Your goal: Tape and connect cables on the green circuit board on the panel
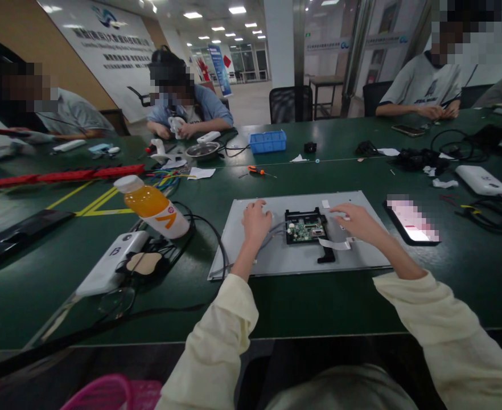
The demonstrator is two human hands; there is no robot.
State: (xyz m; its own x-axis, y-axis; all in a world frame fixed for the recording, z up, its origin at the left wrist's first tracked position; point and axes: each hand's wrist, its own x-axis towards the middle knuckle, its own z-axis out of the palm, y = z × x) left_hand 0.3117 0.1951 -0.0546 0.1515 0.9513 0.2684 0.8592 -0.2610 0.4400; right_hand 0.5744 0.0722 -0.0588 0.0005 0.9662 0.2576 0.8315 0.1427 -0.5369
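Note:
A grey metal panel lies flat on the green table in front of me. A small green circuit board in a black frame sits at its middle, with a white ribbon cable and a black bracket below it. My left hand rests on the panel left of the board, fingers curled down near thin wires. My right hand lies on the panel right of the board, fingers bent and pressed on a small white piece.
An orange drink bottle lies on its side at the left beside a white power bank and black cables. A phone lies right of the panel. A screwdriver and blue bin sit farther back. Other people work around the table.

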